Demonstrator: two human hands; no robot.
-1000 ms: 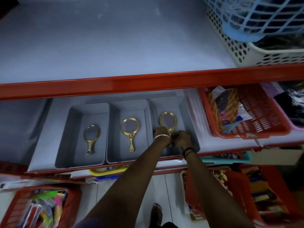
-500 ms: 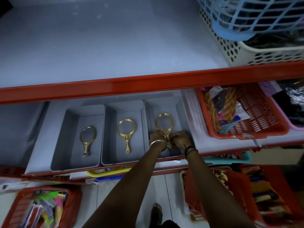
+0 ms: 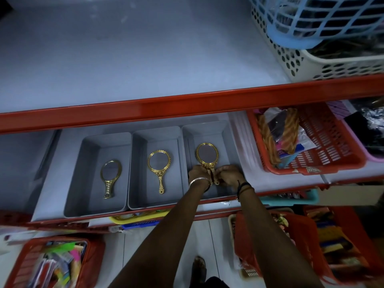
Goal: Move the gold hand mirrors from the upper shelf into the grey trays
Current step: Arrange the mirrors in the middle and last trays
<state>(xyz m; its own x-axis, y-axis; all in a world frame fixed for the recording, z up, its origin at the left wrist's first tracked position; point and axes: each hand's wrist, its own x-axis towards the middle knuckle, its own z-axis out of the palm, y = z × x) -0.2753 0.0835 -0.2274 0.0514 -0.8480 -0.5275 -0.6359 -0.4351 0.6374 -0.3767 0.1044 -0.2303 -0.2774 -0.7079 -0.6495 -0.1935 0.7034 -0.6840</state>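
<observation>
Three grey trays stand side by side on the lower shelf. The left tray (image 3: 87, 163) holds a gold hand mirror (image 3: 110, 175) lying flat. In the middle tray (image 3: 139, 163) lies a second gold mirror (image 3: 159, 165). A third gold mirror (image 3: 207, 155) is in the right tray (image 3: 225, 142), head pointing away from me. My left hand (image 3: 197, 173) and my right hand (image 3: 229, 176) both pinch its handle from either side, low in the tray. The upper shelf (image 3: 124, 59) shows bare grey board.
A white perforated basket (image 3: 324, 65) with a blue basket (image 3: 301, 23) in it sits at the upper shelf's right end. A red basket (image 3: 332, 146) of goods stands right of the trays. More red baskets (image 3: 37, 265) are on the floor below. Red shelf rail (image 3: 187, 104) overhangs the trays.
Both hands have stayed on the third mirror's handle in the right tray. The mirror has shifted slightly; the camera has tilted a little.
</observation>
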